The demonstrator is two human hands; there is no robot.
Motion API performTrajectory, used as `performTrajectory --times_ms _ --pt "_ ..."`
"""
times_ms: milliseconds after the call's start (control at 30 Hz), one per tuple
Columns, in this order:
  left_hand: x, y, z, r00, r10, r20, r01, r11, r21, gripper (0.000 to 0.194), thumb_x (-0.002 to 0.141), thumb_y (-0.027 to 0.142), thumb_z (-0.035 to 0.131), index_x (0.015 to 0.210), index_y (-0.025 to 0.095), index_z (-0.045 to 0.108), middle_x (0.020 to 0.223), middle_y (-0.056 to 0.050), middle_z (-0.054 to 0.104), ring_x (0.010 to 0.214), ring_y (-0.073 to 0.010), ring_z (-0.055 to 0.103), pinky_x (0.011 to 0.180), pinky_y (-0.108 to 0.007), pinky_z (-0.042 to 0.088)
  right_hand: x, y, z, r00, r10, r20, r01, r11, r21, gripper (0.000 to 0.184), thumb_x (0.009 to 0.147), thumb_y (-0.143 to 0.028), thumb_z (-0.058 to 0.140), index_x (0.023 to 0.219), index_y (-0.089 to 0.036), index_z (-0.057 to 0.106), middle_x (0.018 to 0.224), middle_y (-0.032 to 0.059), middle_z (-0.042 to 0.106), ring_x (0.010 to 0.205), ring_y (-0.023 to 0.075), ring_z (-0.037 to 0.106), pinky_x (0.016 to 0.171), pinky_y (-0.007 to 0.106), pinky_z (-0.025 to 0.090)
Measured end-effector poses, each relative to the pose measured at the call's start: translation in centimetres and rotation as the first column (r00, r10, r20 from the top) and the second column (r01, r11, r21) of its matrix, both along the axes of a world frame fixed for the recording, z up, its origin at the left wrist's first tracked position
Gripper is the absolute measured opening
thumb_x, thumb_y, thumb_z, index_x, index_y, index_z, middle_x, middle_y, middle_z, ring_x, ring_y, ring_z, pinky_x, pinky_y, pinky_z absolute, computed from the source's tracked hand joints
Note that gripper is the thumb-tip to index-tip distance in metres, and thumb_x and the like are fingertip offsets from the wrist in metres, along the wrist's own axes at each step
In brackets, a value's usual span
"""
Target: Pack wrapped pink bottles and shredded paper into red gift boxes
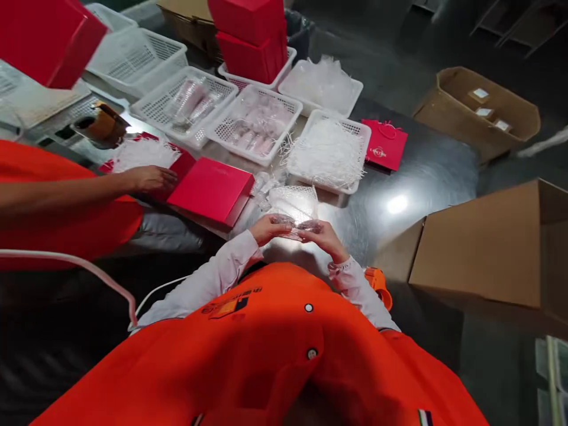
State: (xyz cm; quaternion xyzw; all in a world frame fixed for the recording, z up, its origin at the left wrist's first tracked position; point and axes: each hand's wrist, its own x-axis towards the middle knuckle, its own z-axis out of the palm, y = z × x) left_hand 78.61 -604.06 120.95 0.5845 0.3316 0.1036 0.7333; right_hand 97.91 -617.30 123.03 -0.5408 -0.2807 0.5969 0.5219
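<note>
Near the table's front edge, my left hand (pixel 267 229) and my right hand (pixel 325 238) grip a sheet of clear bubble wrap (pixel 293 202) from its two sides. Dark, shiny small items, partly wrapped in the film, show by the fingers of both hands; their kind is too small to tell. Loose wrapped pieces (pixel 262 188) lie just left of the sheet. Behind it stands a white basket of white paper shreds (pixel 327 151). Left of my hands is a closed red box (pixel 212 190).
A co-worker's hand (pixel 153 177) rests at an open red box with white shreds. Baskets of wrapped items (pixel 255 121) line the back, beside stacked red boxes (pixel 252 41). A red paper bag (pixel 385 145) lies right of the shreds. Cardboard boxes (pixel 479 248) stand at right.
</note>
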Motion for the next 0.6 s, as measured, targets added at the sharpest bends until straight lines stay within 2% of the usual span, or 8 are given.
performTrajectory --times_ms 67,133,233,333,400,467,533,600 --pt "-0.9 0.1 -0.3 0.997 -0.060 0.038 0.050 0.974 0.222 0.037 0.077 0.043 0.083 0.098 0.012 0.079 0.103 -0.013 0.079 0.103 -0.0270 0.072 0.098 -0.040 0.058 -0.8 -0.2 -0.4 1.000 -0.010 0.009 0.010 0.999 -0.031 0.047 0.056 -0.047 0.095 0.085 -0.017 0.072 0.070 -0.0006 0.072 0.059 0.0155 0.069 0.050 0.024 0.055" --pt "-1.8 0.2 -0.5 0.985 -0.166 0.049 0.133 0.908 0.397 0.034 0.083 0.047 0.080 0.094 0.015 0.082 0.105 -0.013 0.080 0.109 -0.0283 0.071 0.103 -0.038 0.055 -1.6 -0.1 -1.0 1.000 -0.002 0.005 0.003 0.997 -0.084 0.043 0.057 -0.045 0.090 0.084 -0.017 0.070 0.069 0.0000 0.072 0.054 0.0161 0.068 0.044 0.022 0.050" --pt "-2.9 -0.4 -0.7 0.946 -0.319 0.053 0.238 0.798 0.554 0.041 0.084 0.054 0.083 0.099 0.016 0.084 0.107 -0.014 0.080 0.110 -0.0286 0.071 0.105 -0.038 0.053 -2.6 0.0 -1.8 1.000 0.027 0.009 -0.025 0.982 -0.185 0.032 0.061 -0.038 0.079 0.083 -0.018 0.066 0.061 0.0000 0.069 0.051 0.0159 0.067 0.043 0.021 0.046" --pt "-3.6 -1.5 -1.4 0.943 -0.333 0.016 0.232 0.688 0.688 0.046 0.086 0.058 0.083 0.105 0.016 0.085 0.109 -0.015 0.080 0.111 -0.0283 0.070 0.109 -0.039 0.052 -3.2 0.2 -2.4 0.997 0.077 -0.011 -0.077 0.957 -0.279 0.031 0.062 -0.035 0.073 0.087 -0.020 0.066 0.063 0.0002 0.070 0.054 0.0174 0.068 0.046 0.022 0.047" --pt "-4.0 -2.2 -2.0 0.960 -0.278 0.013 0.199 0.718 0.668 0.047 0.091 0.060 0.076 0.106 0.016 0.085 0.110 -0.015 0.080 0.109 -0.0271 0.072 0.107 -0.038 0.054 -3.0 0.2 -2.6 0.986 0.154 -0.057 -0.164 0.945 -0.285 0.039 0.060 -0.037 0.075 0.096 -0.021 0.070 0.076 0.0021 0.076 0.064 0.0203 0.071 0.055 0.027 0.054" --pt "-4.4 -2.8 -2.6 0.970 -0.236 0.060 0.164 0.815 0.555 0.052 0.093 0.062 0.073 0.113 0.015 0.083 0.115 -0.015 0.080 0.110 -0.0260 0.073 0.103 -0.036 0.057 -2.6 0.2 -2.7 0.979 0.189 -0.079 -0.201 0.961 -0.190 0.049 0.057 -0.036 0.079 0.104 -0.022 0.073 0.097 0.0048 0.080 0.086 0.0236 0.075 0.075 0.032 0.061" --pt "-4.7 -3.1 -2.8 0.973 -0.199 0.117 0.138 0.907 0.399 0.057 0.090 0.062 0.077 0.120 0.014 0.081 0.118 -0.014 0.080 0.109 -0.0253 0.075 0.101 -0.034 0.058 -2.2 0.2 -2.8 0.979 0.183 -0.096 -0.189 0.980 -0.063 0.055 0.054 -0.034 0.083 0.106 -0.024 0.073 0.111 0.0053 0.079 0.104 0.0248 0.072 0.093 0.034 0.058" --pt "-4.9 -3.1 -2.7 0.978 -0.160 0.131 0.123 0.959 0.255 0.056 0.086 0.059 0.082 0.117 0.013 0.080 0.111 -0.012 0.081 0.103 -0.0242 0.076 0.097 -0.033 0.060 -2.1 0.2 -2.9 0.970 0.186 -0.157 -0.190 0.982 -0.012 0.053 0.051 -0.035 0.086 0.101 -0.024 0.071 0.107 0.0049 0.077 0.100 0.0246 0.071 0.093 0.035 0.056"
